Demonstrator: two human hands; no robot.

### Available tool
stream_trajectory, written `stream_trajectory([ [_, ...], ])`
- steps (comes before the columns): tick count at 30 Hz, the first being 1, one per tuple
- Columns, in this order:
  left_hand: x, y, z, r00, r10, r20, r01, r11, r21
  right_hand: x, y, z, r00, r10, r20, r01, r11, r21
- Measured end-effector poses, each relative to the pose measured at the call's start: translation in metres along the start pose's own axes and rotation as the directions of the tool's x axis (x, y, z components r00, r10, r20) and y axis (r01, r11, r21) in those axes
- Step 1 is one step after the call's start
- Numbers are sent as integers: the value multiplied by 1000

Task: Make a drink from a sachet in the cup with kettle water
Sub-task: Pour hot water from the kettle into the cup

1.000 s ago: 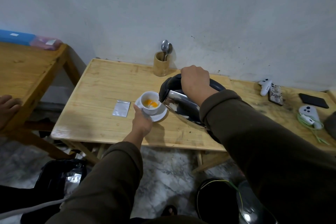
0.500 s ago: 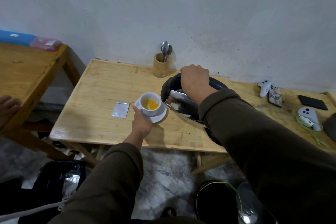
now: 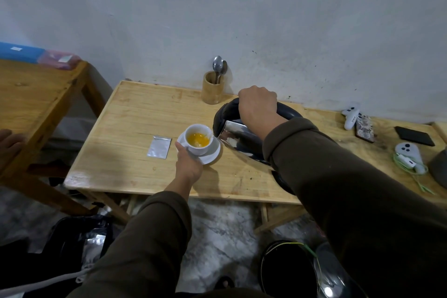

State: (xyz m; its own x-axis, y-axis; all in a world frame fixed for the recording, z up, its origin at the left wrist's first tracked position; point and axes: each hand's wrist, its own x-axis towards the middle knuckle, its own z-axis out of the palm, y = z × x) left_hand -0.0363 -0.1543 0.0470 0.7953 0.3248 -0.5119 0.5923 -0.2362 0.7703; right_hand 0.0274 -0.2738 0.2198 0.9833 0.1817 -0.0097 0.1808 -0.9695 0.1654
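Far left, we see another hand (image 3: 9,146) resting on the edge of a second wooden counter (image 3: 36,94), with blue and pink boxes (image 3: 36,54) at its back edge against the wall. On our pale wooden counter (image 3: 135,113), the silver sachet (image 3: 159,146) lies flat, just left of the saucer. Our left hand (image 3: 188,164) grips the near-left rim of the white saucer (image 3: 212,152), fingers curled under and thumb on top, clamped on it. The white cup (image 3: 197,139) sits on that saucer, holding bright orange-yellow liquid. Behind it, by the wall, a wooden holder (image 3: 212,88) stands upright with spoons (image 3: 218,65) sticking out. Right beside the cup, the steel kettle (image 3: 239,140) is tilted, its spout touching or just over the cup's right rim. Our right hand (image 3: 257,106) is wrapped tight around the kettle's black handle. Farther right on the counter lie a white controller (image 3: 350,115), a patterned phone (image 3: 364,128), a black phone (image 3: 414,136), and another white controller (image 3: 408,150) with a green cable (image 3: 408,174).
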Motion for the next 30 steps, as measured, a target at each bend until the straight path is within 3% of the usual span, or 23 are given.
stream_trajectory([
  [24,5,0,4,1000,-21,-16,22,999,27,-5,9,4,1000,-17,-10,17,1000,16],
  [30,3,-2,8,998,34,-51,-33,999,23,-10,26,3,999,44,0,-43,993,108],
])
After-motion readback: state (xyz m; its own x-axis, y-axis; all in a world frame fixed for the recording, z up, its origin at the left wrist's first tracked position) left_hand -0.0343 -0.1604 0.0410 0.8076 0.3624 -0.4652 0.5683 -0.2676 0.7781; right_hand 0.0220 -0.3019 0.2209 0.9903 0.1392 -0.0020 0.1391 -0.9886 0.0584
